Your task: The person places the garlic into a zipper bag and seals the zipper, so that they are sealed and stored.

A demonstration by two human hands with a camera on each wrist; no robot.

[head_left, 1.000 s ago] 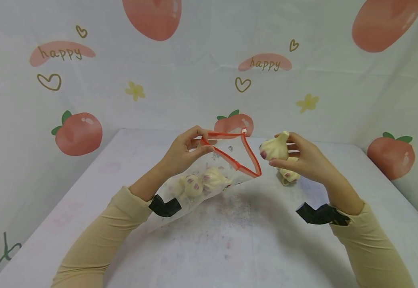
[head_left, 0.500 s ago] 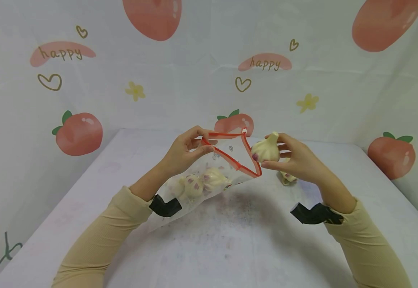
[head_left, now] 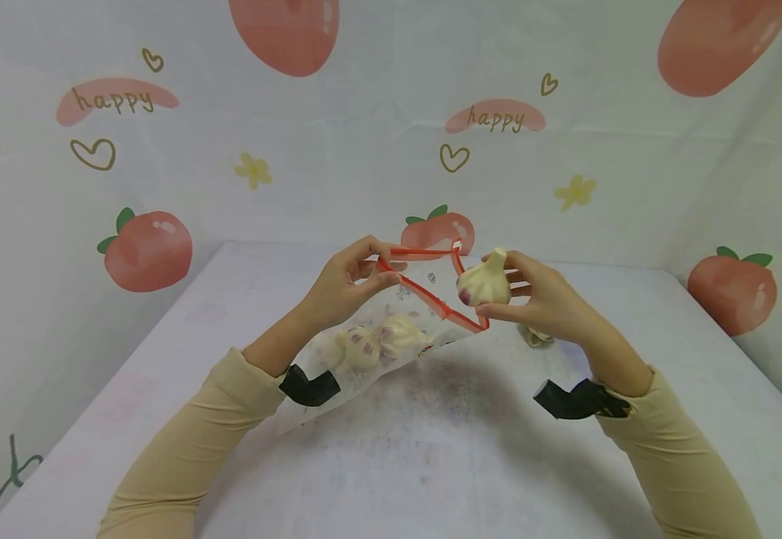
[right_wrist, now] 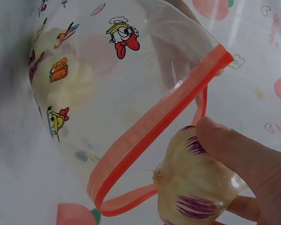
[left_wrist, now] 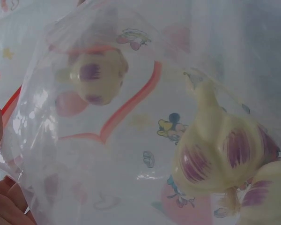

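Observation:
My left hand pinches the red-edged rim of a clear zip bag, holding its mouth spread toward the right. Inside the bag lie garlic bulbs, cream with purple streaks; in the left wrist view a bulb shows large through the film. My right hand grips another garlic bulb between thumb and fingers, stem upward, right at the bag's mouth. In the right wrist view, this bulb has its root end facing the red rim. Cartoon prints dot the bag.
A further bulb lies on the white table behind my right hand, mostly hidden by it. The table runs back to a white curtain printed with peaches and hearts. Black wrist mounts stick out from both sleeves.
My right hand has moved left with its garlic bulb, from beside the bag to overlapping its red mouth. The left hand and bag have stayed in place.

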